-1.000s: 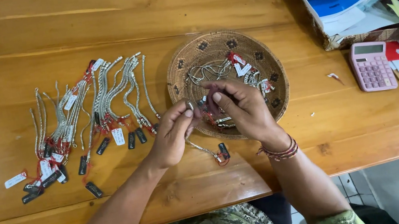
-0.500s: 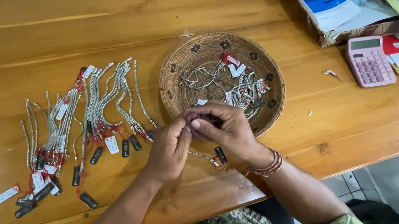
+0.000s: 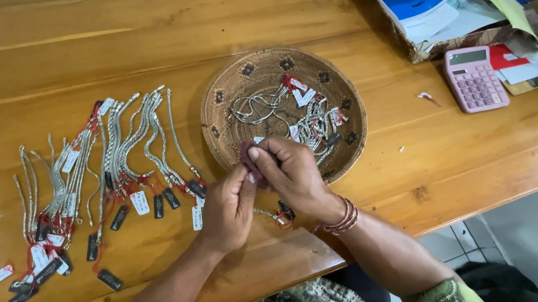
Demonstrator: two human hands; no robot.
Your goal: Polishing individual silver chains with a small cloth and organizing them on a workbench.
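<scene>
Before the woven basket (image 3: 346,103) | both hands, left (image 3: 227,210), right (image 3: 291,172), pinching what seems a silver chain (image 3: 267,213)

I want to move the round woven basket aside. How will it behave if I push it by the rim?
The basket is shallow and wide, so it probably slides on the glossy wooden table instead of tipping. It likely weighs little. The loose silver chains inside may shift in a tangle.

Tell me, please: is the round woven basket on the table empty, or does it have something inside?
Not empty. The woven basket holds a tangle of silver chains with small white and red tags.
</scene>
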